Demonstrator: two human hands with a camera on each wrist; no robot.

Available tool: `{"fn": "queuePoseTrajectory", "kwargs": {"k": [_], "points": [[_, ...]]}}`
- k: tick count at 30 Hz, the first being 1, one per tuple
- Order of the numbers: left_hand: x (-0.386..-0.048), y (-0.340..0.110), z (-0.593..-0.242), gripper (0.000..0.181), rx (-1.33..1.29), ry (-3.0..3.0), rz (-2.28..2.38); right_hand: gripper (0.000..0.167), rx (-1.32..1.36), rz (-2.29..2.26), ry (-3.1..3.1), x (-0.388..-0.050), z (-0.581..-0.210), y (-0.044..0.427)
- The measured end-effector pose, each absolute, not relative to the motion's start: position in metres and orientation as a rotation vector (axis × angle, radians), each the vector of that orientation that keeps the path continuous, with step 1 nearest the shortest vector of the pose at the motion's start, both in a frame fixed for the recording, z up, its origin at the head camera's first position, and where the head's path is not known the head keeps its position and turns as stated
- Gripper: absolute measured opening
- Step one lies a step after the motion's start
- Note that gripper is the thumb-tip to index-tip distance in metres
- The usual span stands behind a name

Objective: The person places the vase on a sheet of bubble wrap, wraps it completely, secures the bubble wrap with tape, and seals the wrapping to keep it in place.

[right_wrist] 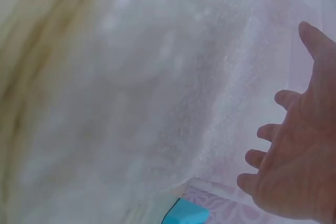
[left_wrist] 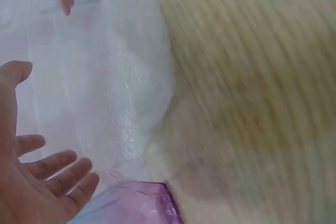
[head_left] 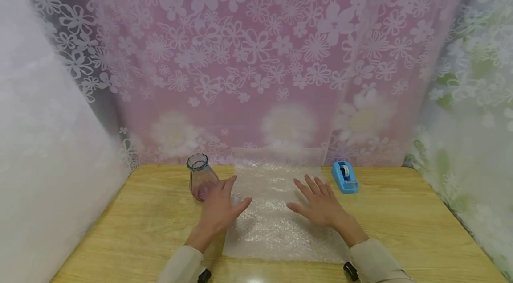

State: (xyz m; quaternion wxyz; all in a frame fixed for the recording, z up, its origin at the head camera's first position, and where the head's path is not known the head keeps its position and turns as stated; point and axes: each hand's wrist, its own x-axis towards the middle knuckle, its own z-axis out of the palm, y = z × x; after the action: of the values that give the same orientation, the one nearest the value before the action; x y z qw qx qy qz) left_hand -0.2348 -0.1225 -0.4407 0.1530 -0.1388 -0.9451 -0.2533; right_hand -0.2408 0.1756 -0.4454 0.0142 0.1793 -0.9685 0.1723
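A sheet of bubble wrap [head_left: 268, 225] lies flat on the table, its far end reaching the curtain. Over its left edge my left hand [head_left: 218, 209] is spread with nothing in it, just beside a clear glass vase [head_left: 203, 182] with a pinkish base. My right hand [head_left: 320, 205], fingers apart and empty, is over the sheet's right side. In the left wrist view the left hand [left_wrist: 44, 182] shows its palm near the vase's purple base [left_wrist: 142, 205]. The right wrist view shows the right hand [right_wrist: 299, 140] above the bubble wrap [right_wrist: 157, 77].
A blue tape dispenser [head_left: 344, 178] stands at the back right of the wooden table [head_left: 401, 229]. Flowered curtains [head_left: 256, 51] hang behind the table and along both sides.
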Motion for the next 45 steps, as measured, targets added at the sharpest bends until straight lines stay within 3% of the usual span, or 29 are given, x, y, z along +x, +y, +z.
{"fn": "queuePoseTrajectory", "kwargs": {"k": [8, 18, 30, 45], "points": [[-0.231, -0.138, -0.437, 0.077, -0.301, -2.717, -0.736, 0.085, 0.569, 0.628, -3.023, -0.243, -0.443, 0.169], [-0.227, -0.163, -0.443, 0.049, -0.246, -2.62, -0.659, 0.085, 0.603, 0.653, -3.032, -0.247, -0.442, 0.16], [-0.223, -0.186, -0.443, 0.045, -0.059, -2.788, -0.69, 0.085, 0.655, 0.756, -3.029, -0.254, -0.44, 0.139], [-0.235, -0.207, -0.461, 0.08, 0.224, -2.772, -0.85, 0.083, 0.693, 1.041, -2.994, -0.265, -0.439, 0.107]]}}
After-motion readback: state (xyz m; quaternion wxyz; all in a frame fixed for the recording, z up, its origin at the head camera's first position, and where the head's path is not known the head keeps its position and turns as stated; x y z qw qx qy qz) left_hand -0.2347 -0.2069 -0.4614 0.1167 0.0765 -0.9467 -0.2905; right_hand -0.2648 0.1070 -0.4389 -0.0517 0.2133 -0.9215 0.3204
